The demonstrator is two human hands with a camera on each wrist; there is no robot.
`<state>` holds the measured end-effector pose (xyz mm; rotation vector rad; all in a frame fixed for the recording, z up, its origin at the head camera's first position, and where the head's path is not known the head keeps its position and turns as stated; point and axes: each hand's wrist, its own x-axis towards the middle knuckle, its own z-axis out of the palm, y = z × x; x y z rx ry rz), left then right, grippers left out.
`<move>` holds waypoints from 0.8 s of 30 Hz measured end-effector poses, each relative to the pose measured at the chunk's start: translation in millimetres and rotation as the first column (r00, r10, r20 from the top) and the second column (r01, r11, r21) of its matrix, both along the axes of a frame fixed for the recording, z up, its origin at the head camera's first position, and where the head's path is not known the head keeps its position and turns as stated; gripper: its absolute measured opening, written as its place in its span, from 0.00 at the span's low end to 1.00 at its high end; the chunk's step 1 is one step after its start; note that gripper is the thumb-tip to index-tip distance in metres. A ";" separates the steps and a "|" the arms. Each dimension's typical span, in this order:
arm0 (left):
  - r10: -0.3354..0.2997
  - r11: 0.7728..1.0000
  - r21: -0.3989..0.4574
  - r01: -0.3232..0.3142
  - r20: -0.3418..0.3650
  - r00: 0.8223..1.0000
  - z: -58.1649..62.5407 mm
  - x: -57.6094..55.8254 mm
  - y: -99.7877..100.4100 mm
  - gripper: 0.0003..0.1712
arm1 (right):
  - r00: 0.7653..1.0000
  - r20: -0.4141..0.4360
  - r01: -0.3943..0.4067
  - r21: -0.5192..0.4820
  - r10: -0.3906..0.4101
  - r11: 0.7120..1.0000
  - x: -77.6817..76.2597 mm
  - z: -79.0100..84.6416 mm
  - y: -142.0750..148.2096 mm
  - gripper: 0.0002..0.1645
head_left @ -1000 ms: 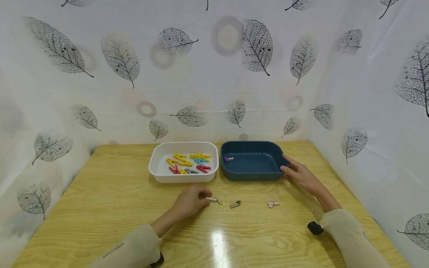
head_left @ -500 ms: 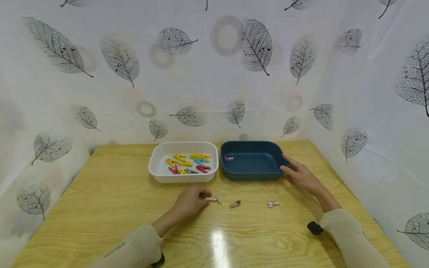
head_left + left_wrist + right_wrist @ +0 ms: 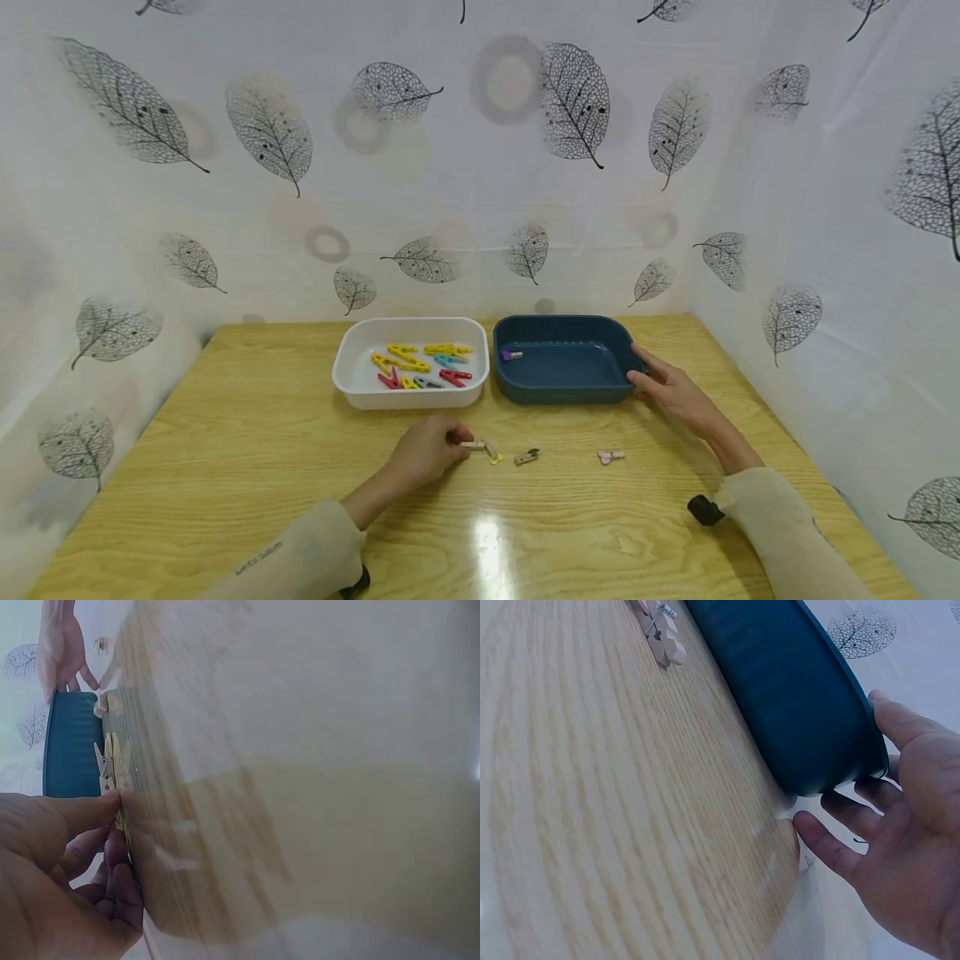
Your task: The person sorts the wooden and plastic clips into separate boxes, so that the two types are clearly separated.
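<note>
My left hand [image 3: 427, 450] pinches the end of a small wooden clothespin [image 3: 473, 446] at the table surface, thumb and finger meeting on it. Right beside it lies another wooden clothespin with a yellow decoration [image 3: 492, 454]. Farther right are a clothespin with a green leaf [image 3: 527, 457] and one with a pink decoration [image 3: 611, 457]. My right hand [image 3: 678, 398] touches the right end of the dark blue bin [image 3: 566, 395]. In the right wrist view its thumb is at the bin's rim, and fairly straight fingers [image 3: 847, 814] rest against the end wall.
A white bin [image 3: 411, 401] stands left of the blue one, holding several yellow, red, teal and grey plastic clips. Inside the blue bin lies a clothespin with a purple decoration [image 3: 512, 355]. Leaf-patterned cloth [image 3: 450, 200] hangs behind and beside the wooden table [image 3: 247, 433].
</note>
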<state>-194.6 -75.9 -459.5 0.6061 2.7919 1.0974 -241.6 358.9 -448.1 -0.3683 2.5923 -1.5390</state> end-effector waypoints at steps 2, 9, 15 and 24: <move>0.004 1.000 0.002 -0.004 0.008 1.000 0.6 0.5 0.0 0.03 | 1.000 0.004 -0.001 0.000 0.001 1.000 -0.1 0.0 0.1 0.43; 0.009 1.000 0.007 -0.009 0.033 0.999 0.8 0.1 -0.4 0.03 | 1.000 0.023 -0.010 -0.021 0.011 1.000 -0.7 0.1 -0.9 0.43; -0.011 1.000 0.028 0.010 0.035 0.999 3.0 -1.3 -2.5 0.03 | 0.999 0.029 -0.015 -0.039 0.016 0.999 -0.9 1.1 -2.5 0.43; -0.018 0.996 0.085 0.011 0.089 0.996 8.0 0.7 -6.1 0.03 | 0.999 0.033 -0.005 -0.028 0.006 1.000 -1.3 0.5 -1.3 0.43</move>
